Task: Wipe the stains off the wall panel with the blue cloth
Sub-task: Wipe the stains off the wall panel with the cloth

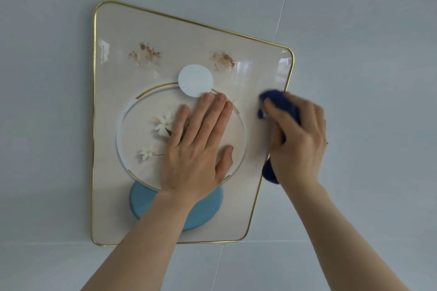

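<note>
Two brown stains mark the panel: one stain at its upper left, the other stain at its upper right, both above the white disc and the ring motif. The panel, cream with a thin gold rim, hangs on a pale grey wall. Neither stain looks wiped yet. The cloth, dark blue and bunched, is gripped in the right hand, whose fingers curl closed around it; it sits at the panel's right edge, below and to the right of the nearer stain and apart from it. The left hand lies flat on the panel's middle over the ring motif, fingers extended and close together, thumb out, holding nothing. By the look of it, that palm is there to steady the panel. To do the step well, the cloth should probably go up to the right-hand stain first, pressed flat so more fabric meets the surface, and worked in short overlapping strokes from the stain's edge inward so the brown does not smear across the glossy face. The bracing palm should press evenly, since a hung panel may swing or tilt under sideways rubbing.
</note>
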A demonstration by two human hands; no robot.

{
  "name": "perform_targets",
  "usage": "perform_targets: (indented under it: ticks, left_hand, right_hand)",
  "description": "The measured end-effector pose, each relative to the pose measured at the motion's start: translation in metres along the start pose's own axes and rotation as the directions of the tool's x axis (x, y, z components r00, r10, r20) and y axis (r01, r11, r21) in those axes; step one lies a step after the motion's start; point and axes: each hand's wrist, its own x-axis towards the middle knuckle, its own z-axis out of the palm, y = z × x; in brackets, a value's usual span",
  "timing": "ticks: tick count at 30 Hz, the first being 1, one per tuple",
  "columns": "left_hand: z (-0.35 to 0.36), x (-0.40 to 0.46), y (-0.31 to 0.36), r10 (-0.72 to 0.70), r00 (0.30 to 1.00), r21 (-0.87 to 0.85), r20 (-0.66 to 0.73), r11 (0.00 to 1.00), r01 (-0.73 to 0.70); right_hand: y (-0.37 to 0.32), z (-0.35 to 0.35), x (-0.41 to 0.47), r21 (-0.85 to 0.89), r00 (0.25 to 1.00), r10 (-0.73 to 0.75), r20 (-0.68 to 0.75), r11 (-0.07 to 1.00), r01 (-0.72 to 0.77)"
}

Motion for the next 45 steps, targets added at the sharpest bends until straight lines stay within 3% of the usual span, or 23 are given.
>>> perform_targets:
  ticks: [2, 5, 10, 15, 21, 24, 30, 35, 37, 40, 42, 45]
  left_hand:
    - [-0.002, 0.001, 0.000, 0.000, 1.000, -0.002, -0.001, 1.000, 0.000]
    - [-0.002, 0.001, 0.001, 0.004, 1.000, 0.003, -0.003, 1.000, -0.003]
    - [0.000, 0.001, 0.001, -0.005, 1.000, 0.012, -0.017, 1.000, 0.005]
    - [0.000, 0.001, 0.000, -0.004, 1.000, 0.013, -0.016, 1.000, 0.005]
    - [0.000, 0.002, 0.000, -0.003, 1.000, 0.018, -0.021, 1.000, 0.003]
    - [0.000, 0.001, 0.000, -0.004, 1.000, 0.014, -0.021, 1.000, 0.004]
    - [-0.005, 0.002, 0.001, -0.012, 1.000, 0.015, 0.014, 1.000, 0.012]
    - [-0.022, 0.006, 0.003, -0.027, 0.997, -0.045, 0.079, 0.999, 0.031]
    - [-0.028, 0.008, 0.003, -0.026, 0.996, -0.052, 0.085, 0.998, 0.031]
    - [-0.036, 0.013, -0.002, -0.057, 0.997, -0.071, 0.049, 0.996, 0.060]
    - [-0.039, 0.019, -0.008, -0.076, 0.996, -0.061, 0.039, 0.995, 0.078]
    - [-0.039, 0.019, -0.020, -0.101, 0.993, -0.037, 0.055, 0.994, 0.103]
  right_hand:
    - [-0.009, 0.006, 0.028, 0.042, 0.993, 0.099, -0.071, 0.995, -0.096]
    - [-0.015, 0.011, 0.044, 0.046, 0.992, 0.085, -0.094, 0.996, -0.081]
    - [-0.007, 0.003, -0.023, 0.000, 0.994, -0.099, 0.051, 0.995, 0.099]
    - [0.004, -0.011, -0.060, -0.033, 0.973, -0.158, 0.170, 0.986, 0.166]
    - [-0.017, 0.002, 0.009, 0.016, 0.998, 0.069, 0.006, 0.997, -0.070]
    - [-0.023, 0.007, 0.013, 0.002, 0.998, 0.060, -0.011, 0.998, -0.060]
    - [-0.015, -0.005, -0.028, -0.019, 0.987, -0.102, 0.126, 0.994, 0.105]
    - [-0.023, -0.028, -0.021, 0.029, 0.954, -0.044, 0.296, 0.999, 0.037]
    - [-0.024, -0.037, -0.007, 0.100, 0.940, 0.036, 0.340, 0.992, -0.074]
    - [-0.034, -0.040, 0.022, 0.178, 0.967, 0.163, 0.195, 0.964, -0.199]
    - [-0.045, -0.033, 0.041, 0.184, 0.990, 0.106, 0.092, 0.975, -0.122]
    - [-0.054, -0.015, 0.055, 0.183, 0.995, -0.072, 0.068, 0.981, 0.058]
